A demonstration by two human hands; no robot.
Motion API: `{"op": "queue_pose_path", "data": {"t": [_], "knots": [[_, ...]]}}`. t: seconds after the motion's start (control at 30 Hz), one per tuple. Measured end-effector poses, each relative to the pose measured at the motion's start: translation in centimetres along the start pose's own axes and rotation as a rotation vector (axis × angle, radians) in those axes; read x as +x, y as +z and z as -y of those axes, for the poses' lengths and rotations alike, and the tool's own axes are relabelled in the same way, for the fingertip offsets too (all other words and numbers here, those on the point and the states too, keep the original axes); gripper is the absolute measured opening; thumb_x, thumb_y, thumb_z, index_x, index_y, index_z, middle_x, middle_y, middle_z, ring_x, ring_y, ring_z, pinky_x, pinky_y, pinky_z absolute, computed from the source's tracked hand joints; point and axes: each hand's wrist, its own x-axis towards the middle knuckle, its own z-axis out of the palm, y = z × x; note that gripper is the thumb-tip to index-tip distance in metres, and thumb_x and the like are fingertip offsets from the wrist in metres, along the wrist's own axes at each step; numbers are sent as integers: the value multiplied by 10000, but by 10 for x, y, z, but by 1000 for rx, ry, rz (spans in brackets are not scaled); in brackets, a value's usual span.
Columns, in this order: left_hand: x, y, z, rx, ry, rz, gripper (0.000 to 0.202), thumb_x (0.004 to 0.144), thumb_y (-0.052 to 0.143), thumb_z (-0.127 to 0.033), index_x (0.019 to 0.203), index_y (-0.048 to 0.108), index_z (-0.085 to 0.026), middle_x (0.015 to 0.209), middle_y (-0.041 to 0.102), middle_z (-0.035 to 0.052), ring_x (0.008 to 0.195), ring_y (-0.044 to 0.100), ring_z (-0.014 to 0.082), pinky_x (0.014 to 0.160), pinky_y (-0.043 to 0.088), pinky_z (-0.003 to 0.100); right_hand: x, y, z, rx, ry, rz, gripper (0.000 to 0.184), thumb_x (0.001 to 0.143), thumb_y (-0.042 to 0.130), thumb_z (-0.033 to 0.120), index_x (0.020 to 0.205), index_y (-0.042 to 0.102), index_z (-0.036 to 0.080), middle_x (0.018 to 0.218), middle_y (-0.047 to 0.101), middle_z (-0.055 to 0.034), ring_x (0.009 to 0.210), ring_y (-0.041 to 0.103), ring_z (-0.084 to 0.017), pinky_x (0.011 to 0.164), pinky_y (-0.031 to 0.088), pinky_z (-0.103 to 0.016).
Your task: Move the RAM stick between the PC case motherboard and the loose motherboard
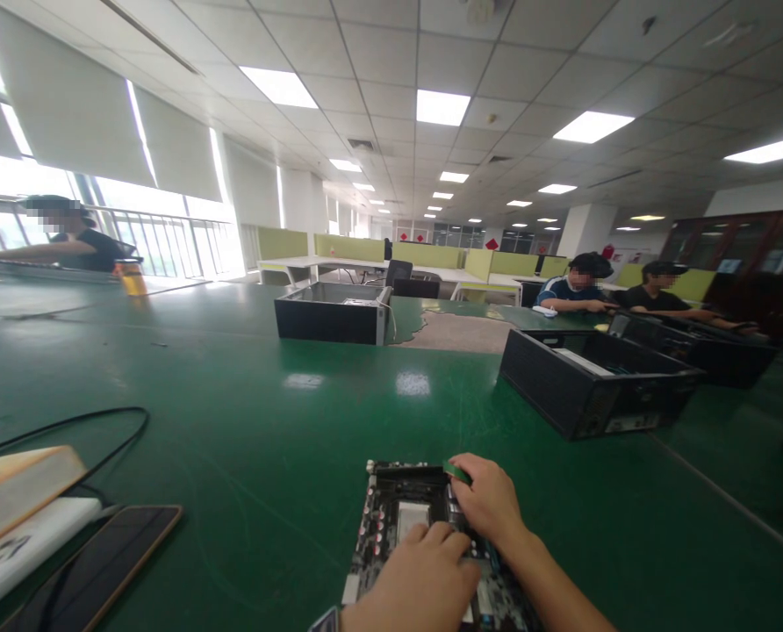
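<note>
Evidently unfinished: green piece [457, 472] held at a corner of the motherboard [389, 498]

By the right hand [489, 496], the green piece is pinched at the far right corner and not yet released; whether it is seated or loose cannot be told. The left hand [418, 575] is laid across the motherboard near a pale square part [413, 517]; anything grasped beneath is hidden. The motherboard is placed on the green table [233, 395], outside the black case [542, 382].

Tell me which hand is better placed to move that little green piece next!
Probably the right hand: its fingers pinch the green piece, while the left hand lies lower, over the circuit board.
</note>
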Motion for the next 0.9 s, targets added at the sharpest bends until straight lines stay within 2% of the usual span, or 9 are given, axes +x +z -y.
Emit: {"op": "queue_pose_path", "data": {"t": [0.13,0.37,0.63,0.9], "knots": [[2,1,-1,8,-25,0,287,861,401,-250,1078,579,-187,1147,573,116,1060,510,300,852,433,456,-1,-2,1,18,-3,8,254,757,447,186,863,668,255,924,683,-3,876,592,-154,749,380,-216],[1,0,0,-39,-22,14,399,763,597,-407,1096,575,-188,1176,556,117,1084,490,311,883,419,454,-1,-3,2,-12,12,23,248,772,440,198,863,664,252,927,680,1,882,589,-156,742,376,-216],[3,5,-3,-53,-89,9,443,761,583,-475,1110,565,-202,1171,554,118,1075,501,331,859,433,493,-1,-1,0,5,5,12,250,761,448,190,866,666,252,937,678,6,893,587,-154,749,376,-215],[9,11,-11,-99,-176,-1,394,734,603,-445,1059,585,-223,1105,589,105,1032,532,331,797,472,487,-2,-2,0,-1,-7,6,232,772,451,204,851,663,254,928,679,6,881,592,-148,745,378,-209]]}}
